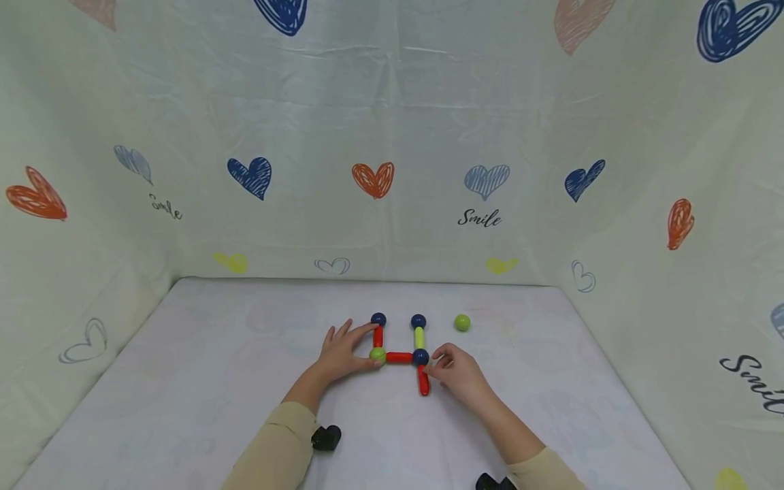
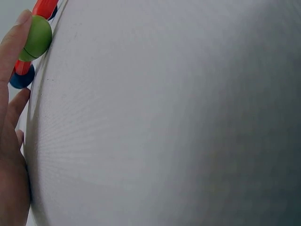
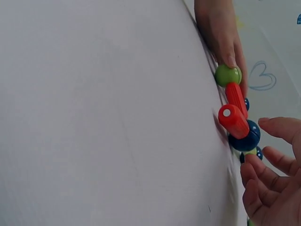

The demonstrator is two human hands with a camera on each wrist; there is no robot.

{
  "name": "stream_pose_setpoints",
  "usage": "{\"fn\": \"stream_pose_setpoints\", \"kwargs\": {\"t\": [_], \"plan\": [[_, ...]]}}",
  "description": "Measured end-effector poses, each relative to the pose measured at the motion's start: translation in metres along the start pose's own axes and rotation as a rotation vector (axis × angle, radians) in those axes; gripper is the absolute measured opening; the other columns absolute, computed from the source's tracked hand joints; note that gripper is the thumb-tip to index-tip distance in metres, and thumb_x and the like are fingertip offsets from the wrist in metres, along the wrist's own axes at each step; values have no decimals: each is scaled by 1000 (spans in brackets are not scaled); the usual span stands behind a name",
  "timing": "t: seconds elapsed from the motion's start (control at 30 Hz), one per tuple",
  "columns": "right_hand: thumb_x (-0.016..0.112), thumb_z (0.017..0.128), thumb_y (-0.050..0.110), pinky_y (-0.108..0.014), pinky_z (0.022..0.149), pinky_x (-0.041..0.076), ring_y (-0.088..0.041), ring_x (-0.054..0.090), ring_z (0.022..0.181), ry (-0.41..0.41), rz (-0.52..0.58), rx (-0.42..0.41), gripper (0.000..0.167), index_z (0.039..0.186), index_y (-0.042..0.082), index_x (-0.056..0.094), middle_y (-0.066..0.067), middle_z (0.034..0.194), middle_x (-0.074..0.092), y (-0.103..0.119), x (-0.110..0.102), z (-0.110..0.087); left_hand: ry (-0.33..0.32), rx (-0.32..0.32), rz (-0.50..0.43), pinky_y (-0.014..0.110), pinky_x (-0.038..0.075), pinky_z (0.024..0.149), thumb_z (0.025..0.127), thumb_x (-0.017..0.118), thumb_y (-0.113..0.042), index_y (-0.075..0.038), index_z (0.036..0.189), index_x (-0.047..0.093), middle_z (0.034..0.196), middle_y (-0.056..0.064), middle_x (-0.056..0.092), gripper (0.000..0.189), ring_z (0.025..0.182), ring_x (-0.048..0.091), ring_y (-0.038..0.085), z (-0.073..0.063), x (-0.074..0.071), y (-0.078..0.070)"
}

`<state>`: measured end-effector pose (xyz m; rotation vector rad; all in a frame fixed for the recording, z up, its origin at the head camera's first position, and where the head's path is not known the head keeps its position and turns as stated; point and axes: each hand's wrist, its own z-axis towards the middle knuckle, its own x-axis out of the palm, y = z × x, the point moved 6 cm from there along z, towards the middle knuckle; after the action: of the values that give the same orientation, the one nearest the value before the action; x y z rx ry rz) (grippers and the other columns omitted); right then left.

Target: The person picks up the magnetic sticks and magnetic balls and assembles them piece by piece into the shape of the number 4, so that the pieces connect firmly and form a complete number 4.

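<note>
On the table lies a joined figure of magnetic rods and balls. My left hand [image 1: 339,354] holds its left side, thumb on the green ball [image 1: 378,354] and index finger at the far blue ball [image 1: 378,319]; a red rod [image 1: 378,337] links these two. Another red rod [image 1: 399,357] runs right to the near blue ball [image 1: 420,358]. From that ball a yellow-green rod [image 1: 419,338] leads to a further blue ball [image 1: 418,321], and a red rod [image 1: 424,382] points nearer me. Beside this junction is my right hand [image 3: 277,174], its fingers loosely bent and parted, gripping nothing.
A loose green ball [image 1: 462,322] lies to the right of the figure, towards the back. The white-covered table [image 1: 202,381] meets a cloth backdrop [image 1: 318,224] printed with hearts at its rear and sides. Dark devices [image 1: 327,437] sit at both wrists.
</note>
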<state>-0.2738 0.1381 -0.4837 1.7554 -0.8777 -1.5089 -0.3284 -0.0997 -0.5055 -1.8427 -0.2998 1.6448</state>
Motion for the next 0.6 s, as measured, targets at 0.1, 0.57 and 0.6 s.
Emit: {"fn": "stream_pose_setpoints", "kwargs": {"t": [0.1, 0.57, 0.6], "plan": [[77, 83, 14, -30, 60, 49, -17, 55, 68, -43, -25, 5, 27, 103, 5, 61, -3, 82, 58, -2, -9, 3, -6, 4, -2, 60, 0, 113, 74, 81, -47, -24, 143, 49, 147, 7, 46, 79, 144, 16, 39, 0, 0, 0], [78, 81, 12, -29, 63, 47, -19, 57, 78, -178, 1, -21, 32, 108, 1, 64, -4, 88, 61, -9, -31, 16, -4, -1, -11, 59, -3, 113, 75, 81, -46, -25, 143, 49, 148, 7, 45, 79, 145, 14, 38, 1, 0, 1], [78, 80, 12, -29, 63, 48, -20, 57, 79, -190, 6, -25, 33, 108, 0, 64, -6, 90, 62, -11, -33, 18, -4, -2, -11, 58, -3, 113, 75, 81, -46, -25, 143, 49, 148, 7, 45, 79, 145, 14, 38, 1, 0, 1]]}}
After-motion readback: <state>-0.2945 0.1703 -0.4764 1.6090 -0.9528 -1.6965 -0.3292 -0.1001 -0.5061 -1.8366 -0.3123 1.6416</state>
